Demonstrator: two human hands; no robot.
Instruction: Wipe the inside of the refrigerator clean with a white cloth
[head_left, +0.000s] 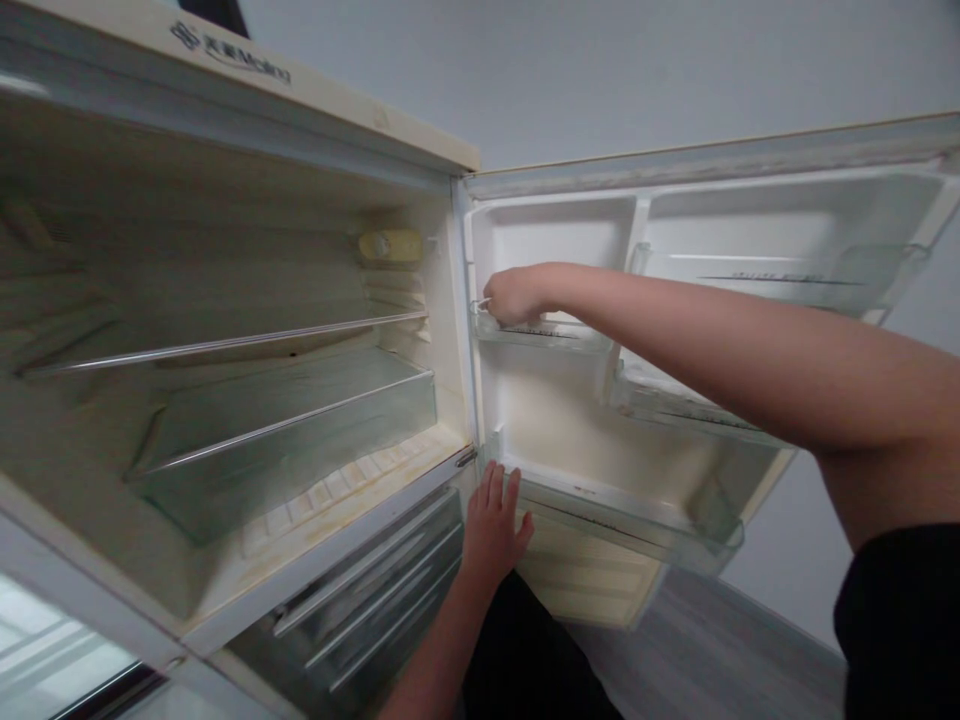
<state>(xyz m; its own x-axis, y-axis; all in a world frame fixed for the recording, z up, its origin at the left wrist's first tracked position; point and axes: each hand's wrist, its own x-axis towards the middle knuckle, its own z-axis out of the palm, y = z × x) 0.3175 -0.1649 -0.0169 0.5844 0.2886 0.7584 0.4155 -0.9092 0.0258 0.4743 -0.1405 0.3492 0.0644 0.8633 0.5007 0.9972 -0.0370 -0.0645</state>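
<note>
In the head view, my right hand [517,295] reaches across to the small upper door bin [559,338], at its hinge-side end. Its fingers are curled down into the bin; a small whitish edge shows by the fingertips, but what they hold is hidden. My left hand [495,525] is lower, in front of the hinge-side end of the bottom door bin [637,535], fingers spread apart and nothing in them. Whether it touches the bin, I cannot tell. The refrigerator door [555,400] stands wide open, its white inner lining marked by yellowish stains.
Left of the door is the fridge compartment, with a glass shelf [225,345], a clear crisper drawer [300,430] and a yellowed lamp cover [390,246]. Below, freezer drawers [382,590] show beside an open lower door [592,575]. More clear bins [697,415] hang further right.
</note>
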